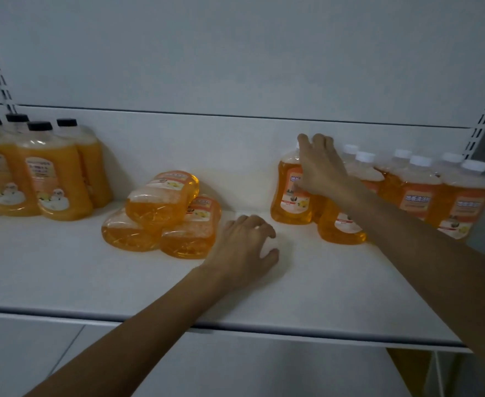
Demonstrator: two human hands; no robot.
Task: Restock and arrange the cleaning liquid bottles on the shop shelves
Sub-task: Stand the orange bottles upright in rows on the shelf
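**Shelf partly stocked, with a pile of bottles left to stand up**

A head-worn camera looks down on a white shop shelf (63, 276) holding orange cleaning liquid in three groups.

At the back left corner stand the black-capped bottles (46, 173), upright, close together and labels forward. This group looks finished.

At the back right corner stand the white-capped bottles (418, 190), upright in rows two deep. One more of them sits nearer the front edge, partly hidden behind the right forearm.

The right hand (321, 170) reaches to the left end of these rows. Its grip is closed over the top of the end bottle (288, 196), fingers curled over the cap and neck. That bottle stands upright on the shelf, just beside its neighbours, so it seems to be getting set or nudged into line.

Near the middle of the shelf lies the pile of three bottles (164, 216), on their sides, bases toward the front edge, one resting on the other two. These are not yet arranged.

The left hand (244, 247) rests on the bare shelf between the pile and the right-hand rows. Its grip is loose, fingers lightly curled, with nothing seen in it.

By this view, two groups are in order. Standing the three lying bottles beside the white-capped rows remains, and bare shelf is left between the groups.
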